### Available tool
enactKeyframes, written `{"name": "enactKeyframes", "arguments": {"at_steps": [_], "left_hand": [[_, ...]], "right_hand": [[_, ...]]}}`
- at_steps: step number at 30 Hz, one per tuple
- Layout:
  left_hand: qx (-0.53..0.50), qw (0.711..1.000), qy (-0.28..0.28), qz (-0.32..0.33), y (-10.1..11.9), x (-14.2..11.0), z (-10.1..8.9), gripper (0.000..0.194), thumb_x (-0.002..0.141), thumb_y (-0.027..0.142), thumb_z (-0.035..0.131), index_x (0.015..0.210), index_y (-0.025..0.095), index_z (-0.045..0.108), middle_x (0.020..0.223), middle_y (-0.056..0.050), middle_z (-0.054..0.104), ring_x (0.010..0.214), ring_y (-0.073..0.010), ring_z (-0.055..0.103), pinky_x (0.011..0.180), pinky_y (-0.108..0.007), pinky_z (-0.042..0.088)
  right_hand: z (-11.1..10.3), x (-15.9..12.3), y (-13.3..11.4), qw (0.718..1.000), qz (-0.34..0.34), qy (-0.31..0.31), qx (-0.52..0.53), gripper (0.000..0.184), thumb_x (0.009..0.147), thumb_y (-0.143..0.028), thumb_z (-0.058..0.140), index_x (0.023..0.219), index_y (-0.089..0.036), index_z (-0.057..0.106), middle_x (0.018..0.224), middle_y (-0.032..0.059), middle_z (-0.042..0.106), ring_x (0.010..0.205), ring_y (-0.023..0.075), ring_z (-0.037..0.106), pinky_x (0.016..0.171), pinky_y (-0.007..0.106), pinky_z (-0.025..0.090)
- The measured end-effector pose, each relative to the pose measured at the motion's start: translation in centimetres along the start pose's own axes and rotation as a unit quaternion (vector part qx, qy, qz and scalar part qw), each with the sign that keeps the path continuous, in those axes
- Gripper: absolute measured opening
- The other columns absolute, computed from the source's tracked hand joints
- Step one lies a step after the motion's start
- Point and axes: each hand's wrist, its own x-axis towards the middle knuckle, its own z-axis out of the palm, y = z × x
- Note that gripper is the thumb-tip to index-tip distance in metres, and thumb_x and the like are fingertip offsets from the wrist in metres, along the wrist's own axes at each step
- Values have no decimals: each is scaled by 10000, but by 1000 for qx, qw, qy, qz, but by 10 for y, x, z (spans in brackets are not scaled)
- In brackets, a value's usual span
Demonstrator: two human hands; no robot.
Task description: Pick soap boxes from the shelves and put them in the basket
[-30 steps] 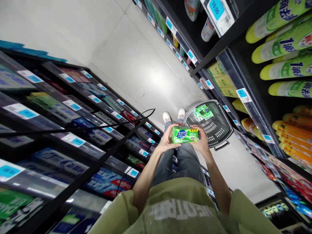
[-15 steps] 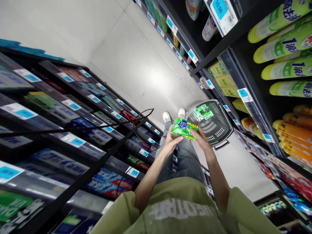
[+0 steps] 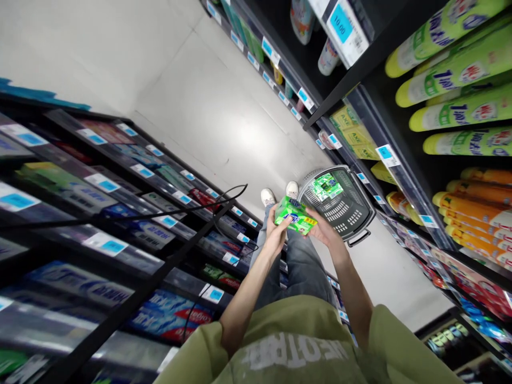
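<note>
I hold a green soap pack [image 3: 294,209] with blue and yellow print in front of my legs. My left hand [image 3: 275,230] grips its left side, the thumb lying across the printed face. Around the right end my right hand [image 3: 325,229] is closed, its fingers partly hidden by the pack. Just beyond, a grey shopping basket [image 3: 347,217] stands on the floor, with a similar green pack [image 3: 327,186] lying inside it.
Toothpaste boxes [image 3: 168,314] fill the shelves on the left, crossed by a black cable [image 3: 192,205]. Shelves on the right hold green dish-soap bottles [image 3: 452,80] and orange bottles [image 3: 476,210]. My shoes [image 3: 268,196] are on the pale floor [image 3: 192,117] beside the basket.
The soap pack has been tilted in my hands, showing another side along its top. My left thumb has moved onto the printed face. The view has shifted slightly.
</note>
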Motion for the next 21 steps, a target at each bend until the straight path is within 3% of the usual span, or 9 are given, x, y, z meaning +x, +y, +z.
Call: {"name": "enactKeyframes", "arguments": {"at_steps": [3, 6, 8, 9, 11, 13, 16, 18, 21], "left_hand": [[97, 994, -5, 54, 6, -4, 0, 759, 578, 364, 1050, 1257, 276, 722, 1284, -47, 738, 1137, -230, 720, 972, -273, 564], [234, 961, -7, 147, 12, -8, 6, 783, 525, 391, 1053, 1219, 266, 713, 1196, -44, 742, 1127, -283, 719, 972, -337, 585], [321, 918, -31, 232, 17, -13, 16, 745, 549, 398, 1035, 1208, 278, 707, 1173, -45, 742, 1095, -294, 727, 971, -398, 607], [341, 897, -49, 276, 20, -17, 22, 716, 570, 419, 1021, 1198, 282, 707, 1158, -46, 747, 1063, -296, 738, 949, -417, 621], [352, 859, -107, 357, 26, -26, 36, 704, 584, 460, 1017, 1193, 285, 710, 1144, -55, 760, 1022, -307, 762, 909, -447, 646], [337, 830, -166, 412, 34, -38, 53, 692, 603, 454, 1025, 1202, 295, 716, 1145, -73, 778, 1026, -331, 783, 907, -492, 665], [297, 795, -243, 469, 44, -55, 77, 566, 713, 377, 980, 1222, 357, 733, 1104, -74, 806, 1047, -363, 805, 930, -594, 683], [268, 775, -261, 510, 47, -67, 89, 550, 749, 359, 945, 1251, 432, 732, 1072, -52, 816, 1044, -373, 811, 929, -649, 689], [281, 767, -255, 517, 42, -88, 99, 805, 682, 293, 962, 1384, 546, 658, 1215, -38, 811, 1165, -399, 790, 944, -692, 689]], "right_hand": [[4, -19, 5, 997, 9, 53, 56, 614, 842, -737, 761, 1187, -229, 767, 1026, 82, 841, 788, 267, 785, 574, 384, 656], [6, -44, 8, 976, -119, 181, 30, 563, 868, -722, 764, 1221, -284, 757, 1154, 71, 831, 993, 299, 811, 789, 466, 715], [6, -62, 4, 962, -209, 172, -18, 628, 843, -608, 858, 1397, -359, 695, 1315, 58, 796, 1156, 304, 792, 1010, 525, 680], [5, -73, 0, 959, -239, 147, -42, 804, 774, -540, 938, 1501, -406, 623, 1420, 55, 751, 1235, 321, 768, 1058, 552, 661], [5, -95, -13, 949, -277, 123, -90, 1128, 628, -428, 1047, 1615, -464, 503, 1577, 66, 643, 1383, 370, 688, 1118, 602, 624], [5, -119, -29, 933, -305, 136, -133, 1270, 525, -385, 1089, 1636, -477, 481, 1647, 81, 567, 1491, 415, 591, 1187, 643, 567], [7, -154, -52, 901, -348, 163, -202, 1255, 526, -389, 1075, 1625, -510, 482, 1666, 66, 529, 1560, 434, 509, 1279, 681, 469], [7, -179, -68, 869, -375, 198, -254, 1215, 588, -380, 1036, 1634, -544, 441, 1681, 50, 501, 1576, 436, 486, 1282, 699, 464], [-1, -217, -105, 798, -440, 240, -334, 1227, 551, -418, 1037, 1623, -539, 452, 1662, 67, 505, 1558, 493, 482, 1216, 741, 522]]}}
